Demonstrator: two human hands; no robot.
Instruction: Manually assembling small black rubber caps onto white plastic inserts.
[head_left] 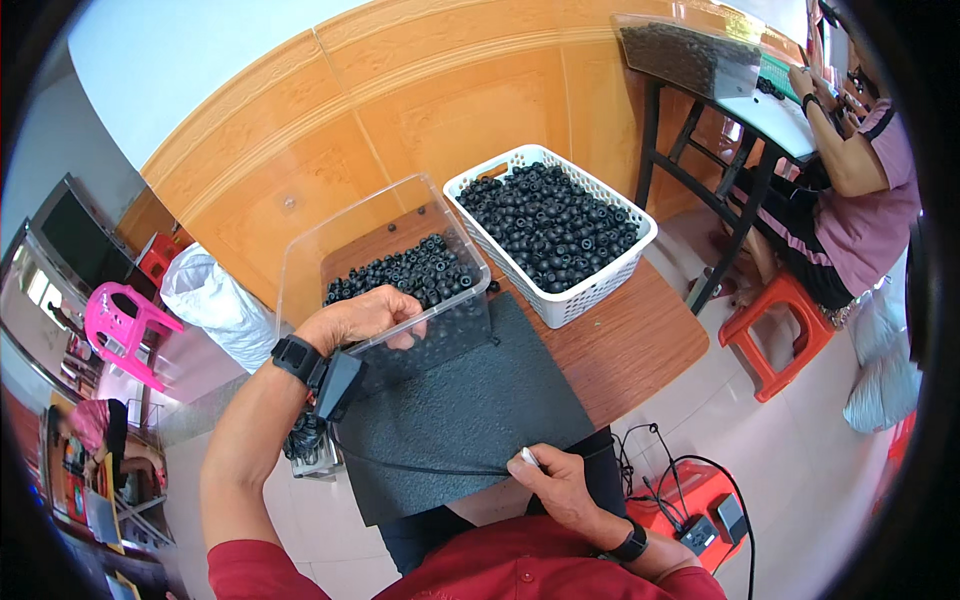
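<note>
My left hand (385,315) is at the near rim of a clear plastic bin (455,300), with its fingers curled; whether something sits between them is hidden. Inside that bin lies a heap of small black ring-like parts (405,272). Lower down, over the near edge of a dark textured mat (460,410), my right hand (562,488) is closed in a pinch. A small white piece (529,457) pokes out between its thumb and forefinger; its kind does not show. A black cable (430,466) runs across the mat to the right hand.
Beside the bin, a white perforated basket (600,280) full of similar black parts stands on the wooden table (650,345). A red stool (660,520) with plugs and cables is at lower right. Another person (865,190) works at a table on the right. White sacks (220,310) stand left.
</note>
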